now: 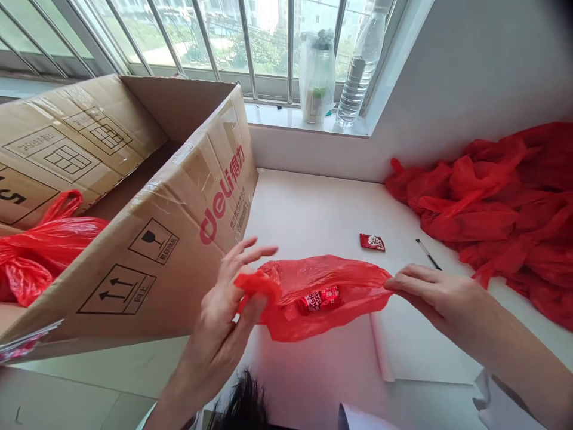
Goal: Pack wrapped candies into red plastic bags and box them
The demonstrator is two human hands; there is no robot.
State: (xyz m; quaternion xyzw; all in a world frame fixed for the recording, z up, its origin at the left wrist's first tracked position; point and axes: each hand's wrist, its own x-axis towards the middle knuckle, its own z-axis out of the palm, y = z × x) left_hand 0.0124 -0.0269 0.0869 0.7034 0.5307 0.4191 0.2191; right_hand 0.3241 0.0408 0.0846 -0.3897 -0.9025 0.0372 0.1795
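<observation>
A thin red plastic bag [353,278] is stretched between my two hands above the white table, its mouth spread apart. My left hand [228,310] pinches the bag's left end between thumb and finger, with the other fingers lifted. The right end is gripped by the fingertips of my right hand [421,289]. Inside the bag lie small red packets [320,298] with white lettering; how many is hard to make out. Another red packet [372,242] rests on the table just beyond the bag.
At left stands a large open cardboard box [188,221] with a filled red bag [54,251] in it. A heap of red bags [487,197] covers the right side, near a pen [428,254]. A water bottle [360,71] and a bagged container [317,77] stand on the windowsill.
</observation>
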